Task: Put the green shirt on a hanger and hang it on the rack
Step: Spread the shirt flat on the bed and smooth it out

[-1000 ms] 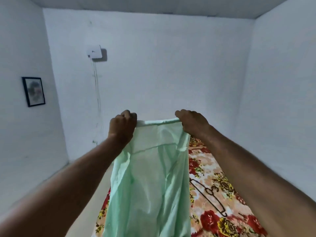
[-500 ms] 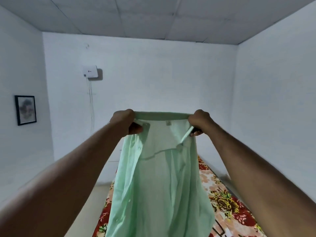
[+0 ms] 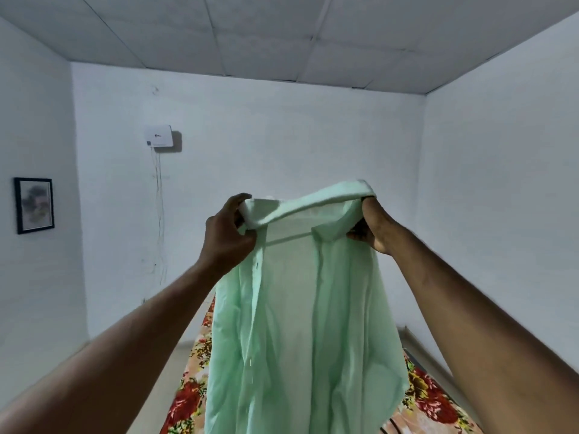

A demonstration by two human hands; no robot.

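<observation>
With the left hand (image 3: 227, 236) and right hand (image 3: 371, 228) both pinching the collar of the green shirt (image 3: 300, 308), held up above the bed (image 3: 429, 399), keep the collar taut and level, ready for a hanger.

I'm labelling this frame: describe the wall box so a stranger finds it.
On the back wall, up left of the shirt, sits a small box with wires hanging below. Unlike the dark-framed picture further left, it is white and unframed.
</observation>
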